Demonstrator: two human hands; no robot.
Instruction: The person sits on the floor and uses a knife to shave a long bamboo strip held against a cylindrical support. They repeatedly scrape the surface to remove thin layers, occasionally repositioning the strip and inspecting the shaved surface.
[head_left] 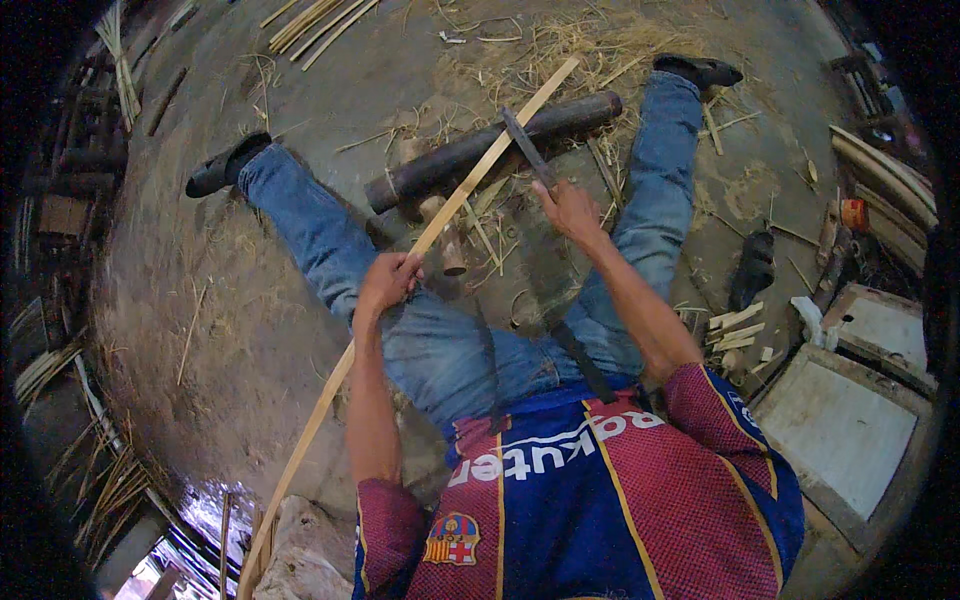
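A long, pale strip, apparently split bamboo point(470, 182), slants from the lower left up across a dark log point(572, 117) lying between my outstretched legs. My left hand point(388, 282) is closed round the strip near my left thigh. In my right hand point(572, 212) is a dark-bladed knife point(524, 138), gripped by its handle. Its blade points up and to the left, and its tip end meets or overlaps the strip above the log. I cannot tell whether the edge is cutting in. A short round piece of wood point(447, 245) sticks out from under the log towards me.
Shavings point(560, 50) litter the ground beyond the log. More strips point(318, 25) lie at the far left, and short cut pieces point(737, 328) at the right. Wooden-framed panels point(845, 425) stand near right. Bundled sticks point(110, 500) lean at the left. A pale sack point(310, 550) sits lower left.
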